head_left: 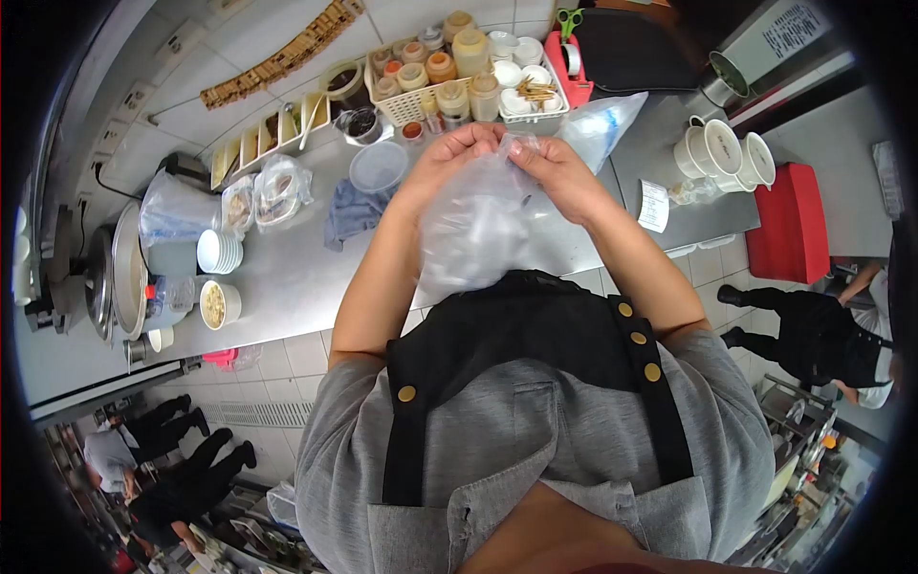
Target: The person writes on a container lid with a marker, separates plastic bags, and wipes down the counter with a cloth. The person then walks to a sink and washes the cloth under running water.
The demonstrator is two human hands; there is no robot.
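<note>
A clear plastic bag [475,230] hangs in front of my apron, its top edge pinched in both hands. My left hand [470,145] has its fingers curled closed on the bag's upper left. Close beside it, my right hand [559,170] grips the upper right edge between thumb and fingers. Something pale shows through the cloudy plastic, but I cannot make out what it is. Behind my left wrist are a round clear lid [378,166] and a blue cloth [354,215]. Another plastic bag [604,129] lies beyond my right hand.
Along the wall stands a basket [382,105] of sauce bottles. White cups [717,148] and a receipt [653,206] are at the right, near a red bin [792,225]. Stacked bowls [220,251] and a food tub [220,304] sit left. Other people [822,330] stand behind me.
</note>
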